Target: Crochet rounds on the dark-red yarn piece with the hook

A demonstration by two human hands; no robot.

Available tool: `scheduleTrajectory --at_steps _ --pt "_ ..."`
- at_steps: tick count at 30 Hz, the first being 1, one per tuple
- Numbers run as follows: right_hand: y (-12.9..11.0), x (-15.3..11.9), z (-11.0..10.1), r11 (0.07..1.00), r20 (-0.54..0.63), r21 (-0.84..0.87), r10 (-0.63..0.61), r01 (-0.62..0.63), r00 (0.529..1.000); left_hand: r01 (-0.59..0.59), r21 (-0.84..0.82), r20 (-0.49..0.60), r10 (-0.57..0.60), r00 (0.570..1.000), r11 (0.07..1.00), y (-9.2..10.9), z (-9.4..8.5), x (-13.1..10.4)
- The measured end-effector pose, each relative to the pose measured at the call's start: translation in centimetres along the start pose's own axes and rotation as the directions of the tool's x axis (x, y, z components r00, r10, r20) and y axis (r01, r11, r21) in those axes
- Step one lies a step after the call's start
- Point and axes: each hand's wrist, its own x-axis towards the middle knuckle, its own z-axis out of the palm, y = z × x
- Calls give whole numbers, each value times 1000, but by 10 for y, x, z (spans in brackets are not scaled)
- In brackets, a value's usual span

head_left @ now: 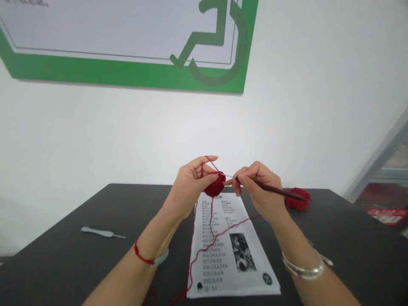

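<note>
L hand [193, 178] pinches the small red crochet piece [216, 186] just above the far edge of the printed sheet [229, 278], yarn [207, 249] looped over its index finger; R hand [259, 182] grips the dark-handled hook [277, 190] pen-style, tip at the piece's top edge. Looks part-done: a small rounded bit is worked, but the sheet lists rows to approx. R30, so prob. many left, tho can't tell which row. Yarn ball [298, 199] sits R of sheet's far end, spare hook [100, 232] well L of it, unused.
</note>
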Motion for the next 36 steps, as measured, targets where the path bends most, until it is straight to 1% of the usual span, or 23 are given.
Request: scheduleTrajectory --at_steps 4,6,8,11,13,15,16,18,20,22,23,24,25,26,27,28,30,31,32,33,34,35,36 --pt "1 -5 1 986 -8 -166 -20 18 1000 -18 17 -35 19 999 1000 1 3 -1" --pt "0 -8 3 956 -15 -287 -67 60 998 -46 40 -65 49 997 998 0 4 -1" --pt "-2 -10 6 900 -6 -417 -142 126 990 -78 82 -83 85 993 994 -1 5 -2" --pt "-5 -12 14 781 41 -578 -260 235 965 -111 157 -95 127 987 981 -3 7 -4" --pt "-4 -11 18 715 93 -630 -318 303 943 -118 211 -104 143 984 970 -4 9 -5" --pt "-1 -8 17 683 139 -638 -353 356 925 -115 240 -106 144 984 964 -4 10 -6" --pt "2 -6 16 676 161 -629 -369 384 915 -100 225 -96 124 988 969 -4 10 -6" --pt "8 -2 10 656 232 -600 -406 458 884 -33 121 -43 38 998 992 -4 8 -4" --pt "15 0 4 601 336 -573 -447 557 829 83 -27 49 -81 995 996 -5 4 -2" --pt "21 1 -1 515 417 -574 -486 637 768 188 -131 118 -173 978 973 -7 1 1" --pt "24 1 -1 470 434 -588 -503 658 748 215 -163 132 -195 972 963 -8 1 2" --pt "26 0 0 437 436 -608 -514 663 739 221 -179 127 -200 972 959 -9 1 2" --pt "27 -1 1 425 421 -627 -520 653 743 205 -179 104 -188 977 962 -9 2 3" --pt "27 -3 4 444 387 -640 -518 627 763 173 -165 71 -164 984 971 -10 3 3" --pt "27 -4 7 497 335 -638 -508 588 794 133 -139 36 -129 991 981 -10 4 2" --pt "25 -4 10 580 268 -612 -487 537 831 93 -105 7 -92 996 990 -10 5 2" --pt "21 -5 15 786 118 -473 -391 398 913 14 -41 -33 -16 999 999 -8 6 2" --pt "19 -5 16 873 56 -369 -323 320 945 -22 -16 -45 22 999 1000 -7 6 2" --pt "17 -5 16 933 14 -261 -254 249 967 -56 7 -54 56 997 998 -6 5 3" --pt "14 -4 16 967 -12 -169 -197 192 980 -84 30 -60 86 995 996 -5 4 3" --pt "12 -4 16 982 -27 -114 -155 151 988 -109 57 -63 113 992 992 -5 3 3" --pt "10 -5 15 985 -32 -110 -139 135 990 -132 90 -62 138 988 987 -5 2 3" --pt "8 -5 14 978 -24 -153 -149 144 989 -154 128 -58 162 985 980 -6 1 3"
